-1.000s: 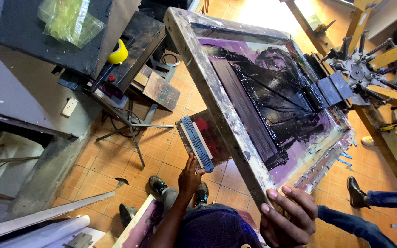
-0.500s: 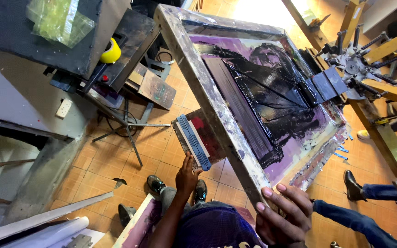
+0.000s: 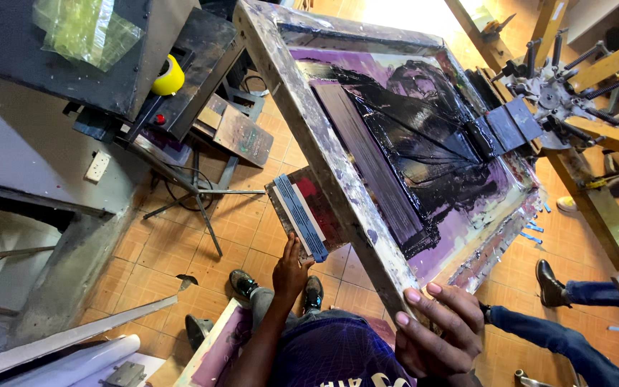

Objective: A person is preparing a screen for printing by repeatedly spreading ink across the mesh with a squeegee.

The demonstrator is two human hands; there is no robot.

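screen frame [image 3: 338, 186] tilted up, both hands on gear.
my right hand [image 3: 435, 337] wraps fingers around its near corner; left hand [image 3: 291, 272] grips the squeegee [image 3: 302, 215], lower blade hidden behind the frame.

Your left hand [image 3: 291, 272] reaches up on a nearly straight forearm with its fingers closed in a grip, while your right hand [image 3: 438, 340] sits close below the camera, fingers curled over an edge.
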